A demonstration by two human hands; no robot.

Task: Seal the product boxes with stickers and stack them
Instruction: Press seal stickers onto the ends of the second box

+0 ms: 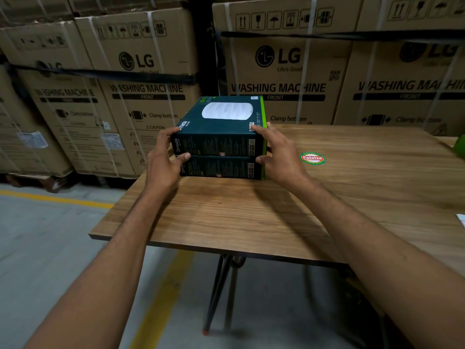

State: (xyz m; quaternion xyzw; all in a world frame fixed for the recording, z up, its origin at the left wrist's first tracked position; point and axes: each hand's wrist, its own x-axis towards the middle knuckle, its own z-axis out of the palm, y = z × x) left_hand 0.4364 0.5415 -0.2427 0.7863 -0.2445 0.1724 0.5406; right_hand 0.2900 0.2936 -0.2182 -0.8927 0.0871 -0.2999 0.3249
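Note:
Two dark green product boxes lie stacked near the far left corner of the wooden table (251, 215). The top box (221, 132) shows a white round device on its lid and sits squarely on the bottom box (221, 168). My left hand (164, 162) grips the top box's left end, fingers over the top edge and thumb at the seam between the boxes. My right hand (279, 152) grips its right end the same way. A small pale sticker (222, 154) shows on the top box's front face, another (218, 175) on the bottom box.
A round green and red logo sticker (312, 158) is on the tabletop just right of the stack. Large strapped washing machine cartons (279, 71) stand behind the table. A green object (460, 146) pokes in at the right edge. Grey floor with yellow lines (161, 298) lies to the left.

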